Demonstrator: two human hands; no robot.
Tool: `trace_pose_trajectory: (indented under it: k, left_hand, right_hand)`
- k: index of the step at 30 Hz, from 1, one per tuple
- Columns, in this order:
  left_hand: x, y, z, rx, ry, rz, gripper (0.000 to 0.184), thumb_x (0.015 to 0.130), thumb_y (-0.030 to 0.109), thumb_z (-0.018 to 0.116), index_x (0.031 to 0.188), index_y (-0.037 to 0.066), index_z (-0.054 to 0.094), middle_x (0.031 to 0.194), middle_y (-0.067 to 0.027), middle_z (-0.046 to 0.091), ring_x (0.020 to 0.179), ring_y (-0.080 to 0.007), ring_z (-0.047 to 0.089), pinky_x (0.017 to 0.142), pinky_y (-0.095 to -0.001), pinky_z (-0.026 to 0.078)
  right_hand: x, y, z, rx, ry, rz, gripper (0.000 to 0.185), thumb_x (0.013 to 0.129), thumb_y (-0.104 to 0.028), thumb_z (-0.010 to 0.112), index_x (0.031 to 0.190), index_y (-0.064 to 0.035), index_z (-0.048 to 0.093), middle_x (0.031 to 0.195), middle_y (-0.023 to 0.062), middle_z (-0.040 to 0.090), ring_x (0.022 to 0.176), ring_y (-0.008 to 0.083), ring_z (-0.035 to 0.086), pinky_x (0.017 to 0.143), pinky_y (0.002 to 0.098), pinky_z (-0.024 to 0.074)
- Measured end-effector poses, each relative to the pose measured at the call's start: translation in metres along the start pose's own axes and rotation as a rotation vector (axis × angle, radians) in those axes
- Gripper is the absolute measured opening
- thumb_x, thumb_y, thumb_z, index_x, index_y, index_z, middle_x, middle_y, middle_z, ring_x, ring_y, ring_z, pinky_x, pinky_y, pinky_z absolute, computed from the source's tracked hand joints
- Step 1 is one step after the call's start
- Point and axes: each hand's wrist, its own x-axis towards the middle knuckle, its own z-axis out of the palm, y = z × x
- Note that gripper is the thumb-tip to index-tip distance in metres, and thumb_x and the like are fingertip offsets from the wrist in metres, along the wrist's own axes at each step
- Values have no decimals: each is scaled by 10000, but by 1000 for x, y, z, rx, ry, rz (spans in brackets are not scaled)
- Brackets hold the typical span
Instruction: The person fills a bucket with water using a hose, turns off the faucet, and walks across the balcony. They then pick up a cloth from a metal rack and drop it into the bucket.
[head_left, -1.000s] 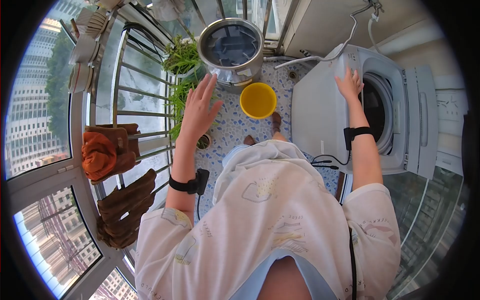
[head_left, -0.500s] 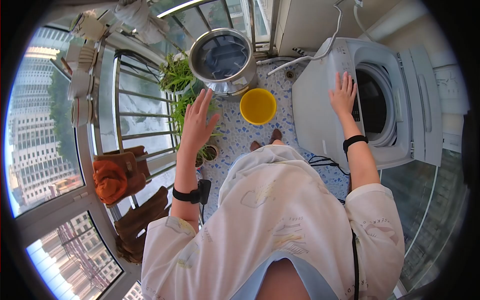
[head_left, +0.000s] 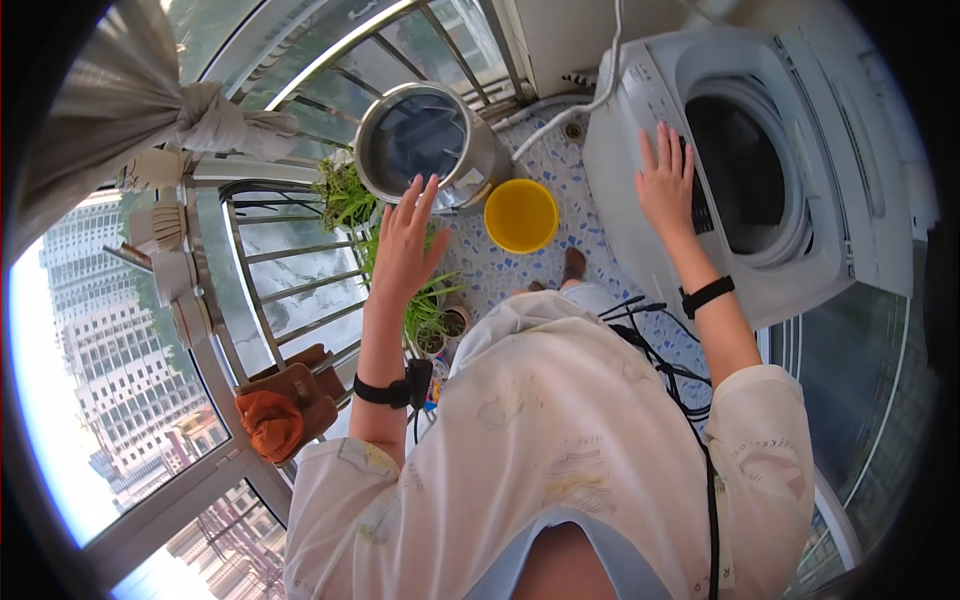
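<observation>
Left hand (head_left: 400, 252): fingers loosely spread, thumb apart, tips overlapping the near wall of the pot (head_left: 486, 158) in our view; contact, we cannot tell. Right hand (head_left: 667, 197): fingers slightly spread over the washer (head_left: 620, 170), left of its opening; again we cannot tell if it touches. From view centre we log the pot at 11 o'clock, bucket (head_left: 521, 217) at 1, washer at 2, lid (head_left: 850, 130) open; plants (head_left: 345, 195) at 10, orange cloth (head_left: 270, 425) at 8
</observation>
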Motion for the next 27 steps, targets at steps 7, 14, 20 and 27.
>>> trace_pose_trajectory:
  k: [7,14,20,27]
  left_hand:
    - [47,19,7,-45,-70,130,683,908,228,635,1506,205,306,1518,-124,358,1355,-342,396,1127,-527,280]
    - [100,-4,3,-48,-129,336,681,906,227,629,1506,201,308,1522,-123,353,1356,-341,395,1131,-518,276]
    - [136,-50,-16,-100,-175,528,688,894,222,631,1504,202,313,1501,-127,372,1359,-315,388,1134,-504,272]
    - [149,-120,-19,-3,-256,549,643,922,258,610,1500,229,329,1522,-122,357,1350,-347,399,1146,-489,259]
  right_hand:
    - [1,0,-2,15,32,7,728,862,-276,641,1499,-162,307,1551,122,280,1440,281,252,1177,488,179]
    - [-1,-1,2,27,81,19,730,846,-240,660,1491,-166,326,1548,119,288,1429,277,274,1179,472,188]
    - [-25,-15,-15,45,148,243,742,816,-229,694,1475,-172,356,1540,120,300,1415,275,299,1171,490,198]
    - [-101,-9,-39,-109,105,628,983,727,-429,780,1523,-202,250,1554,191,221,1421,369,253,1144,556,190]
